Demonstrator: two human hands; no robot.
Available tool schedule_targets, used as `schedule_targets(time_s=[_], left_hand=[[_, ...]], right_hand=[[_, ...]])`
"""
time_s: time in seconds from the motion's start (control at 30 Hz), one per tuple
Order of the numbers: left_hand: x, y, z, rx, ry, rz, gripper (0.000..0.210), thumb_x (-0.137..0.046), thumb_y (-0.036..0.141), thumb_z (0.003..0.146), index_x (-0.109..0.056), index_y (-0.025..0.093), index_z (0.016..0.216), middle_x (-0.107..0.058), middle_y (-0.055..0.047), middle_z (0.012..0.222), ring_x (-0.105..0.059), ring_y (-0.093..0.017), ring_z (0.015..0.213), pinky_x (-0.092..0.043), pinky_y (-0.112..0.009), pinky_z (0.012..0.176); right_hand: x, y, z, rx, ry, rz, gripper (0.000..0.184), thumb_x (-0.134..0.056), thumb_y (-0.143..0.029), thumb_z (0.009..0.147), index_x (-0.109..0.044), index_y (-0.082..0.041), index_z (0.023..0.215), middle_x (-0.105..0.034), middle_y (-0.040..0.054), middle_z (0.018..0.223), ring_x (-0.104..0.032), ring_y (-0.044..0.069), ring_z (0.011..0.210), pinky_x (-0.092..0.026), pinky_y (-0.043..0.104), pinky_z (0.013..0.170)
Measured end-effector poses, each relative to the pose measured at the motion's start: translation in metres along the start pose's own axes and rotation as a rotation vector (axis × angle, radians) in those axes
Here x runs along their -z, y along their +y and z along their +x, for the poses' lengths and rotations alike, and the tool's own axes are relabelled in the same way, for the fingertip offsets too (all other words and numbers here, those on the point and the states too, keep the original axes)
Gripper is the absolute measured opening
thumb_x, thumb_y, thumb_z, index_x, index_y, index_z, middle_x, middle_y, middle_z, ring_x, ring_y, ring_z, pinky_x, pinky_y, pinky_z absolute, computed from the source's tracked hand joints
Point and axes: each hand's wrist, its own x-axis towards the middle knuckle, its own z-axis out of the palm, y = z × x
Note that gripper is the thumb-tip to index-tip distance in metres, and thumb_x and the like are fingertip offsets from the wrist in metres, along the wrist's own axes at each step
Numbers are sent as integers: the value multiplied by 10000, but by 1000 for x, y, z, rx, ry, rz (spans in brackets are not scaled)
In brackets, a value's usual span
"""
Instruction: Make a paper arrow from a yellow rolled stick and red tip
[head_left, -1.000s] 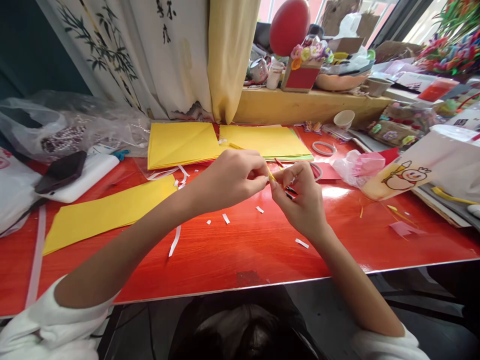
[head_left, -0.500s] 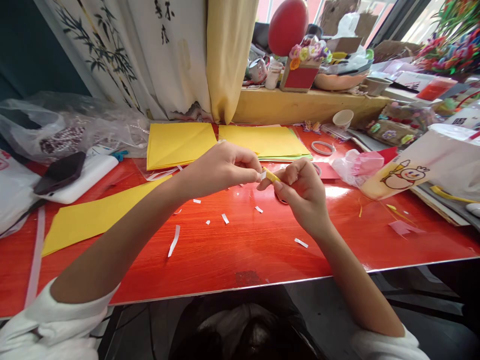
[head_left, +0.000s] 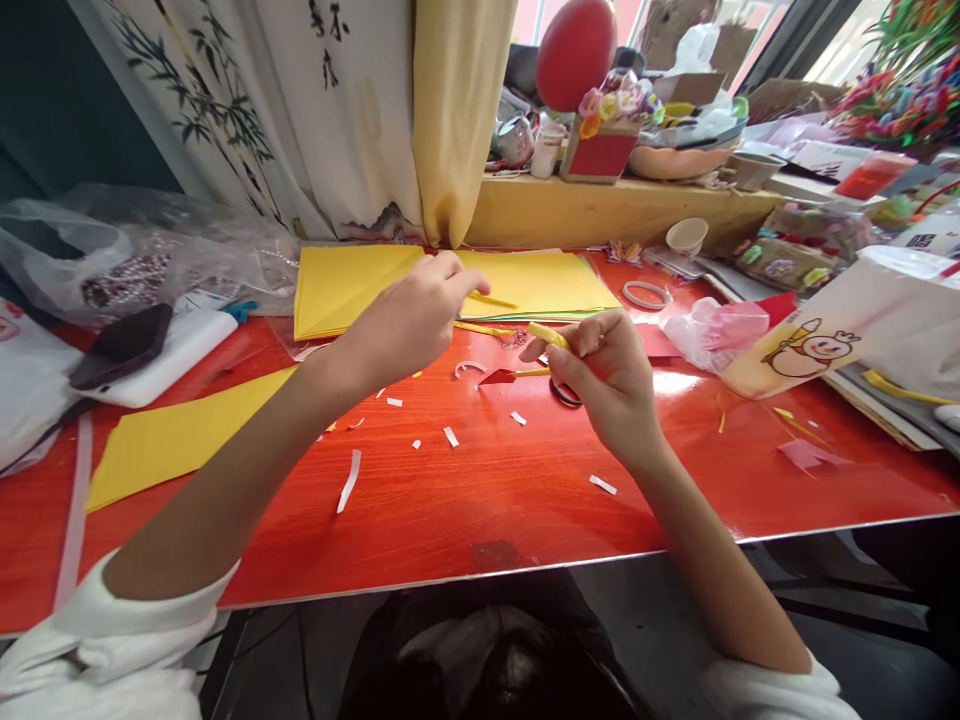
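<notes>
My right hand (head_left: 611,385) pinches a small rolled piece of yellow paper (head_left: 547,335) between thumb and fingers. My left hand (head_left: 420,315) is raised to the left of it, over the front of the yellow paper sheets (head_left: 360,285). Its fingers are curled; whatever they may hold is hidden. Under the right hand lie a black loop (head_left: 566,394) and a red pointed piece (head_left: 496,378) beside a thin yellow strip. Small white paper scraps (head_left: 450,437) are scattered on the red table (head_left: 480,510).
A second stack of yellow sheets (head_left: 540,280) lies at the back. At the right stand a paper cup (head_left: 810,330) and a crumpled pink wrapper (head_left: 712,330). A phone (head_left: 124,345) rests on a white box at the left, near a clear plastic bag (head_left: 225,245).
My left hand has moved left and up, away from the yellow roll. The white bit seen at the roll's end is gone from there. My right hand stays nearly in place, still pinching the roll.
</notes>
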Motion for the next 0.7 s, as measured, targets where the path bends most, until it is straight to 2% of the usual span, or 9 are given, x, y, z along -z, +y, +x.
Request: schedule_targets(time_s=[0.1, 0.17, 0.23, 0.33, 0.4, 0.47, 0.57, 0.63, 0.7], left_hand=[[10, 18, 2, -35, 11, -144, 268, -377, 181, 884, -565, 179, 1075, -612, -53, 1030, -570, -139, 928, -442, -272, 831], [12, 20, 2, -29, 17, -134, 273, -360, 181, 892, -582, 182, 1050, -631, -47, 991, -572, -146, 926, -443, -284, 836], [8, 13, 1, -30, 37, -61, 296, -347, 139, 879, -604, 171, 1022, -630, -65, 999, -549, -177, 990, -421, -327, 890], [-1, -1, 1, -20, 87, 5, 297, -378, 124, 855, -614, 143, 1035, -568, -110, 1160, -448, -238, 1162, -341, -403, 998], [-6, -3, 2, 14, 79, -57, 281, -394, 175, 870, -618, 137, 1035, -581, -109, 1147, -472, -232, 1136, -352, -403, 991], [-7, 4, 3, 45, 26, -224, 288, -395, 239, 893, -613, 143, 1054, -632, -86, 1037, -551, -184, 1004, -421, -353, 916], [-9, 19, 3, 32, -83, -577, 316, -400, 313, 906, -599, 160, 1098, -650, -58, 916, -590, -112, 816, -491, -242, 736], [-11, 25, 3, -3, -150, -752, 305, -421, 331, 900, -630, 165, 1046, -638, -55, 871, -582, -95, 759, -496, -198, 637], [-13, 25, 2, -23, -191, -847, 275, -454, 325, 886, -652, 166, 993, -624, -55, 850, -576, -95, 750, -498, -189, 605]], right_hand=[[1, 2, 2, 3, 23, 22, 231, -545, -244, 857, -332, -239, 768, -555, -46, 726, -538, 83, 635, -398, 258, 551], [2, 2, 3, 16, 43, 38, 245, -544, -274, 858, -321, -239, 763, -553, -48, 720, -522, 78, 603, -410, 258, 565], [4, 0, 5, -1, 94, 49, 257, -540, -292, 859, -307, -241, 762, -568, -45, 732, -501, 74, 568, -415, 259, 570], [10, -3, 9, -105, 180, 73, 264, -520, -328, 859, -288, -244, 763, -584, -31, 748, -441, 76, 510, -387, 259, 528], [14, -4, 12, -199, 180, 104, 268, -505, -352, 856, -280, -244, 760, -585, -20, 752, -372, 78, 469, -339, 262, 484], [15, -4, 13, -285, 111, 154, 281, -513, -366, 843, -276, -242, 755, -586, -19, 739, -298, 76, 440, -277, 263, 449], [14, -2, 12, -412, -73, 261, 288, -553, -344, 819, -293, -235, 758, -600, -22, 709, -245, 65, 427, -205, 260, 437], [13, -2, 11, -466, -155, 322, 283, -573, -328, 812, -311, -230, 769, -612, -21, 700, -244, 58, 428, -180, 256, 441], [12, -2, 9, -489, -176, 358, 272, -579, -325, 814, -327, -226, 786, -625, -18, 711, -258, 53, 430, -169, 251, 443]])
